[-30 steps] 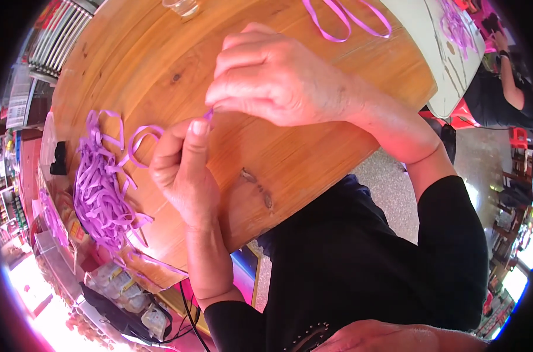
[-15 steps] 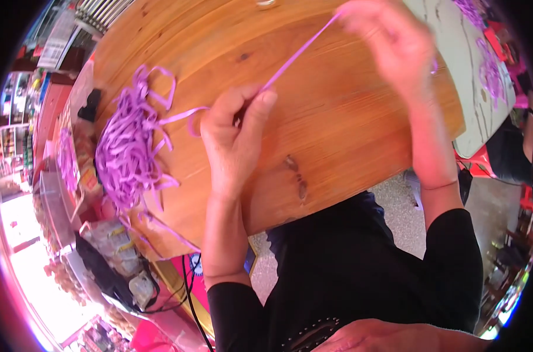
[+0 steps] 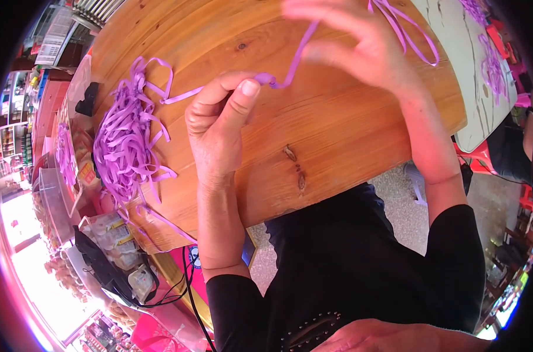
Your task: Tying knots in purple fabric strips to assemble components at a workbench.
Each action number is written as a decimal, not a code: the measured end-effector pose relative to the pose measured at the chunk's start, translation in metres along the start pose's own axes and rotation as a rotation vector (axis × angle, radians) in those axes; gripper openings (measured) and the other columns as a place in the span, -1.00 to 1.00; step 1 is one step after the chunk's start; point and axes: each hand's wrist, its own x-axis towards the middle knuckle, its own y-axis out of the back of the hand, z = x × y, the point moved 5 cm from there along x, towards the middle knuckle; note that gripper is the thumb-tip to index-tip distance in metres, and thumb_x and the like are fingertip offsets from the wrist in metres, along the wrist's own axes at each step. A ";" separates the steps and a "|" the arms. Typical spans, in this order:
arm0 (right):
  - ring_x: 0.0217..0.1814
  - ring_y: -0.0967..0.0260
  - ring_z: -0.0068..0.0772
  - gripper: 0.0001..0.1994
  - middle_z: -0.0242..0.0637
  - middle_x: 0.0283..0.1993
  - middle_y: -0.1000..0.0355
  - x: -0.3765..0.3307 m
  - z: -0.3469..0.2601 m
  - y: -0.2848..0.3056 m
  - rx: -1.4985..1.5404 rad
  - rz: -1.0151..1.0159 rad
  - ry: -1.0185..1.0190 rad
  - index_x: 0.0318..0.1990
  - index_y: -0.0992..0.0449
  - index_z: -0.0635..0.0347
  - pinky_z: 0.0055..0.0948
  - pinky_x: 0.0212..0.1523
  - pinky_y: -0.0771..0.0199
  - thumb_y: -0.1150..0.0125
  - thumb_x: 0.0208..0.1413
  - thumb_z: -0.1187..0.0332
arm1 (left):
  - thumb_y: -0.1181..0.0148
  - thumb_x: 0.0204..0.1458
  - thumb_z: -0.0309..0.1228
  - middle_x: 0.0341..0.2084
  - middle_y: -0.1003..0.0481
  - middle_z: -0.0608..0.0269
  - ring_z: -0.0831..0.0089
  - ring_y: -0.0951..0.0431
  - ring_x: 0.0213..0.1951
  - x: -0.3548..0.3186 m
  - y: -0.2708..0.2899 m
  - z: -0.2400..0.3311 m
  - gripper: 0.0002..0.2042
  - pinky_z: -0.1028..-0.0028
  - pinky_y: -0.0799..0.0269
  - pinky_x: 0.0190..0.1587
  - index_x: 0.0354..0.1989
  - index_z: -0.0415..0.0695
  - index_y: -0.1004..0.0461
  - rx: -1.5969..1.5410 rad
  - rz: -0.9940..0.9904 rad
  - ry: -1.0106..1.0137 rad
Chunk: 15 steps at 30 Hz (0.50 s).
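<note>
My left hand [image 3: 216,132] is closed above the wooden table, pinching a flat purple ribbon [image 3: 294,64] between thumb and forefinger. Just beyond the thumb tip the ribbon has a small bunched knot [image 3: 266,78]. From there it rises toward my right hand [image 3: 363,56], whose fingers are spread apart and partly blurred; the ribbon passes behind them. On its other side, the strand runs left to a tangled pile of purple ribbon [image 3: 128,141]. More purple loops [image 3: 416,38] lie on the table beyond my right hand.
The wooden table [image 3: 337,129] has a curved far edge. To the right stands a white marbled table [image 3: 454,64] bearing more purple ribbon [image 3: 492,70]. A plastic box [image 3: 111,234] and black cables [image 3: 190,287] are off the table's left side. A red stool [image 3: 481,158] stands at right.
My right hand has come left and its fingers have spread. The ribbon between my hands went from taut to slack, and a knot now shows by my left thumb.
</note>
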 end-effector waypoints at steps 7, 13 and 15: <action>-0.07 -0.41 -0.50 -0.63 -0.33 -0.19 -0.50 -0.014 -0.002 -0.047 0.583 -0.411 -0.272 0.01 -0.46 0.21 -0.51 -0.13 -0.42 -0.27 -0.01 0.48 | -0.19 0.04 -0.51 -0.59 -0.41 0.42 0.69 -0.26 -0.57 0.003 0.003 -0.002 -0.90 0.67 -0.15 -0.54 -0.27 -0.19 -0.54 -0.322 -0.045 0.022; -0.13 -0.42 -0.31 -0.84 -0.27 -0.24 -0.48 -0.005 -0.005 -0.020 0.254 -0.046 0.365 -0.21 -0.51 0.25 -0.43 -0.02 -0.33 -0.23 0.01 0.50 | -0.24 -0.05 -0.54 -0.39 -0.45 0.24 0.45 -0.40 -0.43 0.007 0.003 0.023 -0.76 0.53 -0.33 -0.40 -0.16 -0.23 -0.47 0.819 0.310 -0.568; -0.16 -0.43 -0.32 -0.85 -0.27 -0.24 -0.48 -0.006 -0.008 -0.022 0.195 -0.037 0.432 -0.22 -0.51 0.25 -0.44 -0.03 -0.33 -0.22 0.02 0.50 | -0.26 -0.10 -0.55 -0.33 -0.46 0.18 0.37 -0.43 -0.38 -0.001 -0.014 0.031 -0.69 0.48 -0.37 -0.34 -0.12 -0.23 -0.44 1.112 0.378 -0.819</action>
